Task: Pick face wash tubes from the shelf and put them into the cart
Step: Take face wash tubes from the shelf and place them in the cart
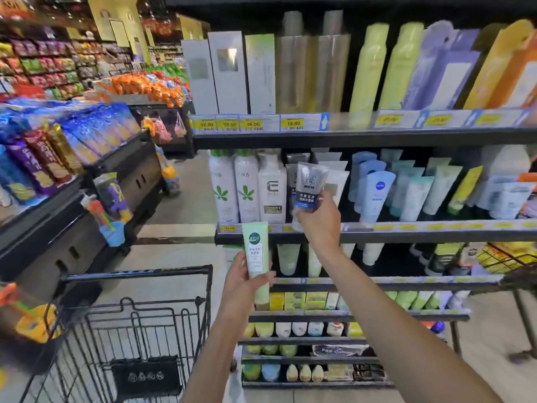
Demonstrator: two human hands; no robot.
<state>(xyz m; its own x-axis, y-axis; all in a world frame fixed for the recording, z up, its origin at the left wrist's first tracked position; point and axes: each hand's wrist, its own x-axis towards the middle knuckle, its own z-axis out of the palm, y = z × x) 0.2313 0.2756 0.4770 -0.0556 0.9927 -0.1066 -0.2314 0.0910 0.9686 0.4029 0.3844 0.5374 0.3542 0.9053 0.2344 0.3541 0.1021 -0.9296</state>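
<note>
Head camera (worn) looks down, close to shelf [363, 232].

Glossy plastic tubes [310, 189]; wire-metal cart [139, 324].

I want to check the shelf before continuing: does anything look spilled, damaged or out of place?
Nothing stands out. The left hand holds a pale green tube, the right hand a grey-and-blue tube; shelf products stand in rows.

Standing in a supermarket aisle on a pale glossy tiled floor [186, 199]. Facing dark metal shelving [363, 135] carrying yellow price labels [293, 123]; passing low black display bins [87, 205] of bright snack packets [43, 170] at left.
</note>
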